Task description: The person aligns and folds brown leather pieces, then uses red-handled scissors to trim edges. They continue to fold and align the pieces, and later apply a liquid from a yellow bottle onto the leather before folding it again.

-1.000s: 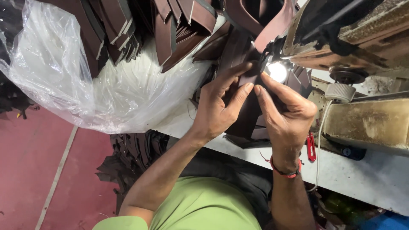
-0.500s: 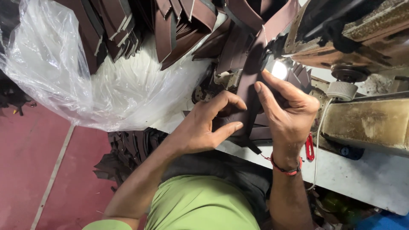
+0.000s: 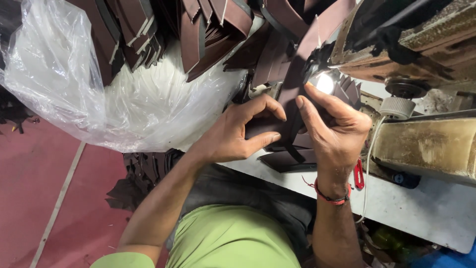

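Note:
My left hand [image 3: 238, 131] pinches a dark brown leather piece [image 3: 292, 79] between thumb and fingers at its lower end. My right hand [image 3: 334, 134] grips the same piece from the right, fingers pointing up toward the small bright lamp [image 3: 325, 83] of the sewing machine [image 3: 406, 44]. The strip runs up from my hands toward the machine head. More cut brown pieces [image 3: 290, 160] lie on the white table under my hands. A red thread band circles my right wrist.
A big clear plastic bag [image 3: 74, 89] full of brown leather strips [image 3: 198, 34] sits to the left. Dark offcuts [image 3: 141, 173] lie on the red floor. A white table [image 3: 416, 208] edge runs lower right; a red-handled tool [image 3: 358, 174] hangs beside it.
My left hand has drawn back from the lamp and down along the leather piece, curling into a pinch. The right hand stays close by the lamp.

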